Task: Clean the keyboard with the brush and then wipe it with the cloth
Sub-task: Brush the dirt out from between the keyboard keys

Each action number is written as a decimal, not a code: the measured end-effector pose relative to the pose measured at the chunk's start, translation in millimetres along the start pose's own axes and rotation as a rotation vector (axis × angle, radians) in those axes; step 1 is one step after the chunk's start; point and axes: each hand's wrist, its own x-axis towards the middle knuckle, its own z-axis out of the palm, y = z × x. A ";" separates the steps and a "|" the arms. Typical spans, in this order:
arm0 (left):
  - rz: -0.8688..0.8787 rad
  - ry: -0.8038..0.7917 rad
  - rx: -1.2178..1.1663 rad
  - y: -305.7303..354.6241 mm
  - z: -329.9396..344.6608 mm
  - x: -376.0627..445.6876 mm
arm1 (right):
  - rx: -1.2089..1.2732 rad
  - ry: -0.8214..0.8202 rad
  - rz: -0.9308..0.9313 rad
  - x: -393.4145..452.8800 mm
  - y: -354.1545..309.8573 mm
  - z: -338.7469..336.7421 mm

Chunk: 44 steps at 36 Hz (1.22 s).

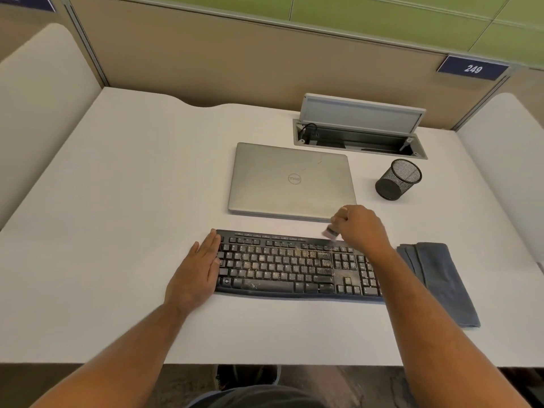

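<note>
Right hand grips the brush in a closed fist, bristles blurred, at the far edge of the keyboard — above its right-hand section. Left hand lies flat, fingers straight and together, against the keyboard's left end. Keys carry tan crumbs, densest mid-board. Folded grey cloth lies on the desk just right of the keyboard; closed laptop sits behind it.
</note>
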 end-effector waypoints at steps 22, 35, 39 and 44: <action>0.009 -0.007 0.061 -2.7 1.8 1.3 | 0.595 -0.218 -0.119 -25.4 -107.9 70.0; 0.041 -0.001 0.066 -0.9 -2.4 1.4 | 0.278 -0.256 -0.212 -15.4 -128.2 93.2; 0.030 -0.011 0.069 0.0 -3.6 0.9 | 0.368 -0.239 -0.159 -7.1 -132.0 84.8; 0.024 -0.017 0.074 0.5 -4.9 0.9 | 0.284 -0.200 -0.216 -9.9 -134.8 92.1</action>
